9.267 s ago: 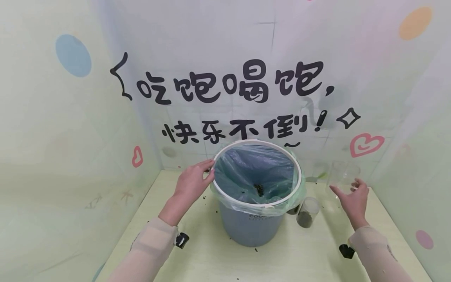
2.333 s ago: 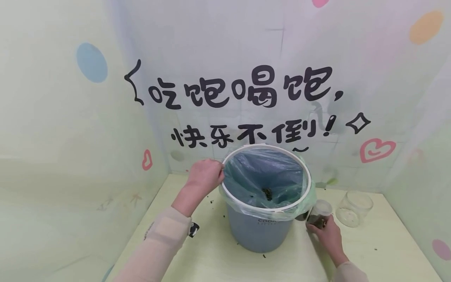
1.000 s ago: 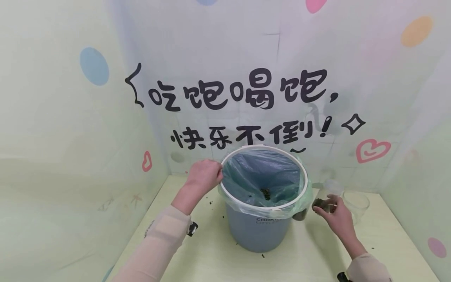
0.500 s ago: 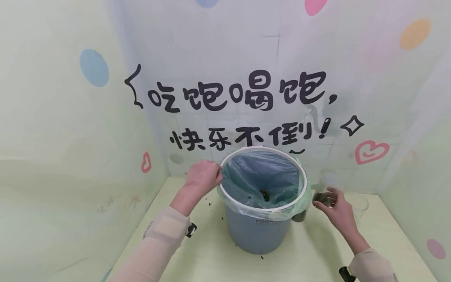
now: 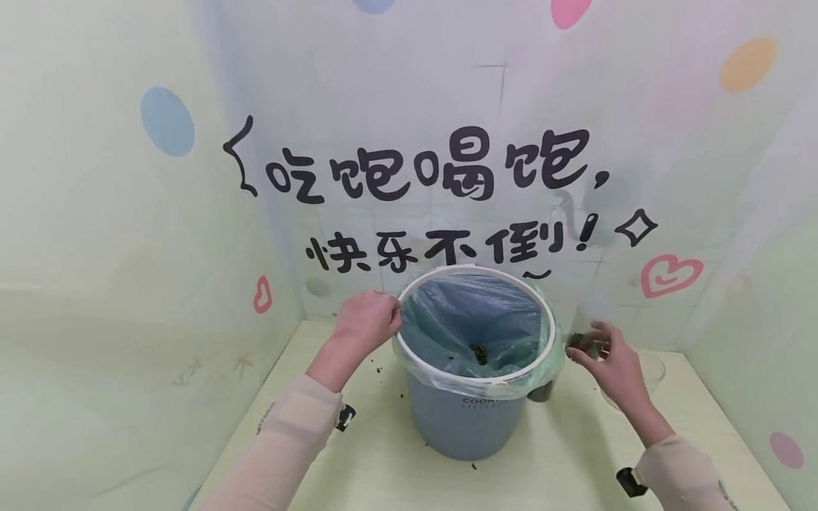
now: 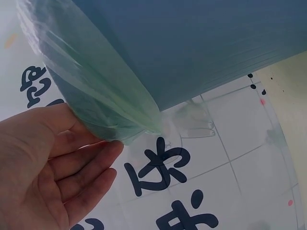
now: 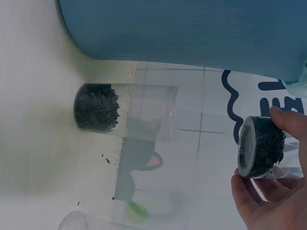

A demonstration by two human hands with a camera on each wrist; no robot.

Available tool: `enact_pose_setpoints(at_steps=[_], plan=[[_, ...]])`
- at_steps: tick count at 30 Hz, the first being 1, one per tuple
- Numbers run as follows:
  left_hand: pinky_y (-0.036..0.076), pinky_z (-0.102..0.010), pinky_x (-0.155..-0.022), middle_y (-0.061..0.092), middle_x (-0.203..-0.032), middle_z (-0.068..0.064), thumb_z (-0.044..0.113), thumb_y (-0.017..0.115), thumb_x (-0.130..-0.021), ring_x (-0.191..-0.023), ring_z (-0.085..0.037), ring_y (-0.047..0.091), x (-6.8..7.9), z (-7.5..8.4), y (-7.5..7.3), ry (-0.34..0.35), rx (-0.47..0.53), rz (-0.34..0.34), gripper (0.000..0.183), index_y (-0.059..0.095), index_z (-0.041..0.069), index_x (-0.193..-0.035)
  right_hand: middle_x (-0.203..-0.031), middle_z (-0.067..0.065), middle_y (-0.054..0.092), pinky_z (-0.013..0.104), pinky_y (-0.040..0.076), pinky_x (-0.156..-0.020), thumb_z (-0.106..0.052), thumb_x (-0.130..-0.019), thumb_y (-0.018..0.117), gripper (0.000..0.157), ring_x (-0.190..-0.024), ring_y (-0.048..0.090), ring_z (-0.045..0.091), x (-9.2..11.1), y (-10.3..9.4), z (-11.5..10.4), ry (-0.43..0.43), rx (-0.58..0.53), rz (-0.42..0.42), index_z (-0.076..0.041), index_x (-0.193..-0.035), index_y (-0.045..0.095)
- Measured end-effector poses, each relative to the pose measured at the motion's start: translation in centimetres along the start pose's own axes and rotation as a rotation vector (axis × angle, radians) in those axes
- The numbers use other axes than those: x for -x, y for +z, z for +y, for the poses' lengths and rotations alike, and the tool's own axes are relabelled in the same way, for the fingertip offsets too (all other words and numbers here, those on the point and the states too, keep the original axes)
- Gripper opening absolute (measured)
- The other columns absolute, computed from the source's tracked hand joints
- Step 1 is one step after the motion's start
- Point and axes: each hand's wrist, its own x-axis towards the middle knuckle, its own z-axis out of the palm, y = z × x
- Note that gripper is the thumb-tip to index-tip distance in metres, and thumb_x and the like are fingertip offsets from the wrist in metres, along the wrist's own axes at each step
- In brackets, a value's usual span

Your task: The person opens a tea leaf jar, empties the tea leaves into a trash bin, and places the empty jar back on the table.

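Note:
My left hand [image 5: 364, 319] grips the left side of the white rim of a blue-grey trash can [image 5: 463, 426]. In the left wrist view, its fingers curl up under the folded edge of the green plastic liner [image 6: 105, 96]. My right hand [image 5: 613, 365] holds a clear cup [image 7: 247, 146] partly filled with dark dried flakes, raised off the table to the right of the can. In the right wrist view its base faces the camera, with thumb and fingers around the side. A small clump of similar flakes [image 5: 479, 353] lies inside the liner.
A second clear cup [image 7: 100, 108] with dark flakes stands close beside the can, partly hidden by the liner in the head view. An empty clear cup [image 5: 655, 372] stands at the back right. Flakes are scattered on the pale table [image 5: 543, 468]; printed fabric walls enclose it.
My right hand has let go of the empty cup, taken hold of a cup with flakes and lifted it slightly. My left fingers, straighter at first, have curled at the rim.

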Motion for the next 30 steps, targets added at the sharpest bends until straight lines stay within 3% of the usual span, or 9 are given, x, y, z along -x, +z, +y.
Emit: enact_pose_setpoints(at_steps=[8,18,23,28,30], plan=[[0.034,-0.023,-0.046,0.054,-0.061,0.004,0.011,0.061,-0.088,-0.055,-0.012,0.046,0.1,-0.1,0.0,0.003,0.024,0.008,0.014,0.071,0.014,-0.078,-0.126,0.032,0.057,0.061,0.047,-0.101,-0.028,-0.091,0.074,0.073,-0.117,0.057,0.048,-0.8,-0.6,-1.4,-0.012,-0.012,0.007,0.006,-0.144,0.037],[0.034,-0.023,-0.045,0.056,-0.061,0.004,0.013,0.062,-0.089,-0.055,-0.012,0.047,0.1,-0.3,0.1,0.007,0.030,0.015,0.014,0.073,0.014,-0.081,-0.125,0.031,0.057,0.061,0.046,-0.101,-0.026,-0.092,0.073,0.071,-0.116,0.057,0.048,-1.7,-1.8,-2.9,-0.031,-0.024,0.042,0.004,-0.145,0.037],[0.034,-0.022,-0.044,0.062,-0.065,0.003,0.014,0.063,-0.089,-0.055,-0.011,0.047,0.2,-0.2,0.1,-0.002,0.043,0.028,0.015,0.077,0.015,-0.090,-0.124,0.030,0.056,0.061,0.047,-0.100,-0.026,-0.092,0.073,0.071,-0.113,0.059,0.047,-2.1,-2.3,-3.7,-0.040,-0.035,0.066,0.004,-0.145,0.038],[0.038,-0.023,-0.045,0.073,-0.081,-0.001,0.016,0.064,-0.091,-0.061,-0.014,0.056,0.3,0.0,0.1,-0.048,0.082,0.038,0.020,0.079,0.016,-0.105,-0.125,0.029,0.057,0.060,0.046,-0.102,-0.028,-0.091,0.073,0.071,-0.113,0.058,0.043,-2.6,-2.6,-4.6,-0.048,-0.049,0.077,0.003,-0.145,0.039],[0.043,-0.024,-0.048,0.076,-0.097,-0.002,0.017,0.064,-0.092,-0.072,-0.017,0.064,0.4,0.0,0.2,-0.081,0.102,0.033,0.022,0.078,0.016,-0.108,-0.124,0.027,0.058,0.047,0.052,-0.101,-0.029,-0.091,0.074,0.070,-0.110,0.060,0.038,-2.8,-2.6,-5.1,-0.051,-0.049,0.084,0.001,-0.145,0.041]])
